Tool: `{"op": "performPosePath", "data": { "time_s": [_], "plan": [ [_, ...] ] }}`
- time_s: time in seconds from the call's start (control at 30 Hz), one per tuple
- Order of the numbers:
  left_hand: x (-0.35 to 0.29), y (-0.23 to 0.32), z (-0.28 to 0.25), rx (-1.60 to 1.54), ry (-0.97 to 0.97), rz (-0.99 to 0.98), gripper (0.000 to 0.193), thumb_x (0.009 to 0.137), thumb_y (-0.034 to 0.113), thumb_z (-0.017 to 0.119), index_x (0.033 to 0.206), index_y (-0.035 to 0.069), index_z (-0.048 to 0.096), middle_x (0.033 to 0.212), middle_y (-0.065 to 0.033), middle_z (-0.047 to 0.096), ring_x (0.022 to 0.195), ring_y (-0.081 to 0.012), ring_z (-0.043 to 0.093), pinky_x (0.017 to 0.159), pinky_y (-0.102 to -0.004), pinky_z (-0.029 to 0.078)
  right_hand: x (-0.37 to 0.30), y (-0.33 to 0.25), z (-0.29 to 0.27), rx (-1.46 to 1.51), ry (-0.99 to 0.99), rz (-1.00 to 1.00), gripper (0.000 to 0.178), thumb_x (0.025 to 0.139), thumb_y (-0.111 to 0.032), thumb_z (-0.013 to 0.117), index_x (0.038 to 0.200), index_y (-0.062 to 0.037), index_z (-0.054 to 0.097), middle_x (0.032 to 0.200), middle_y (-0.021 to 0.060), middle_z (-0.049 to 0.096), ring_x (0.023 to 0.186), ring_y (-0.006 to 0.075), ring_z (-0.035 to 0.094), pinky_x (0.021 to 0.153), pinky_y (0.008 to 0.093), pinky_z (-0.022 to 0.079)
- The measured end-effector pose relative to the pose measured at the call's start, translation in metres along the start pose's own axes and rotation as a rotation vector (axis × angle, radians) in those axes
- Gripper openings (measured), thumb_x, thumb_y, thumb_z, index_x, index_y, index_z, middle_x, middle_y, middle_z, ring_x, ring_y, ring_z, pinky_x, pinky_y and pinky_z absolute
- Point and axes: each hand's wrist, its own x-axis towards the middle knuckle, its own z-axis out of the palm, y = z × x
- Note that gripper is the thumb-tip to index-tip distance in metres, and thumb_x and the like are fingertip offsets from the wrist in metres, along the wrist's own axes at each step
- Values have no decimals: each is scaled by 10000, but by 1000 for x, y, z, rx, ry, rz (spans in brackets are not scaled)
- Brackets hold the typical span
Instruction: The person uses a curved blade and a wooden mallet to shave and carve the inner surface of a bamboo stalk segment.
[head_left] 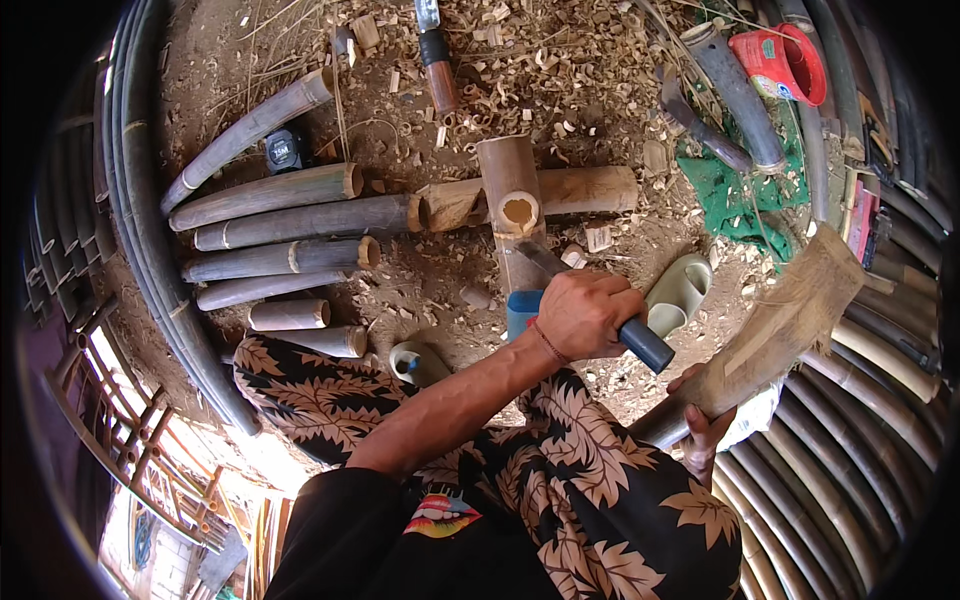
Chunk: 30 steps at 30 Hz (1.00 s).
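Observation:
My left hand point(590, 312) is closed round the dark blue handle of a chisel point(648, 345), and a thin band circles its wrist. The flat metal blade points up and left, its tip close to the lower side of a round hole in an upright-lying bamboo piece point(510, 165). This piece lies across another bamboo length point(590, 190). On the right, my right hand point(706, 430) wraps its fingers round the narrower end of a thick, worn bamboo club point(775, 320), held tilted up to the right. Part of that hand is hidden behind the club.
Cut bamboo poles point(310, 217) lie at left by a black tape measure point(287, 150). A wooden-handled tool point(438, 75) rests among shavings. At right are a red container point(785, 65), green netting point(735, 200) and stacked bamboo point(850, 430). Pale footwear point(682, 290) shows near the work.

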Motion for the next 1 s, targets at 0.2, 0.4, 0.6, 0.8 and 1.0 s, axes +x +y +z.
{"op": "performPosePath", "data": {
  "time_s": [0.2, 0.4, 0.6, 0.8, 1.0],
  "plan": [
    [1, -6, 5, -18, -17, 2, 156, 652, 167, 700, 667, 122, 552, 611, -25, 519, 535, -227, 562, 492, -359, 448, -3, -5, 0, 68, -15, 7, 737, 663, -282, 772, 1197, 85, 421, 931, 181, 576, 787, 240, 610, 699, 342, 496],
    [0, -5, 2, -18, -21, -5, 152, 640, 170, 700, 674, 125, 559, 612, -25, 519, 546, -227, 566, 501, -359, 451, -5, -10, 4, 142, 21, 19, 804, 671, -273, 774, 1283, 54, 368, 927, 178, 562, 788, 238, 601, 679, 323, 499],
    [0, -6, 1, -19, -35, -22, 152, 622, 171, 703, 689, 132, 573, 623, -21, 525, 559, -227, 572, 510, -359, 452, -6, -10, 2, 168, -19, -10, 882, 673, -266, 772, 1362, 46, 318, 991, 183, 545, 801, 251, 603, 683, 335, 505],
    [1, -6, -2, -52, -62, -58, 180, 580, 176, 704, 717, 157, 589, 649, -15, 540, 587, -231, 584, 531, -366, 461, -10, -16, 4, 132, 22, 56, 919, 675, -296, 777, 1379, 46, 294, 989, 186, 541, 800, 254, 605, 689, 338, 507],
    [4, -8, -3, -40, -108, -135, 202, 571, 197, 693, 744, 159, 598, 679, -20, 571, 620, -249, 601, 541, -380, 473, -3, 3, 1, 173, -196, -312, 917, 735, -340, 739, 1386, 41, 217, 1074, 189, 521, 892, 266, 597, 757, 348, 511]
  ]
}}
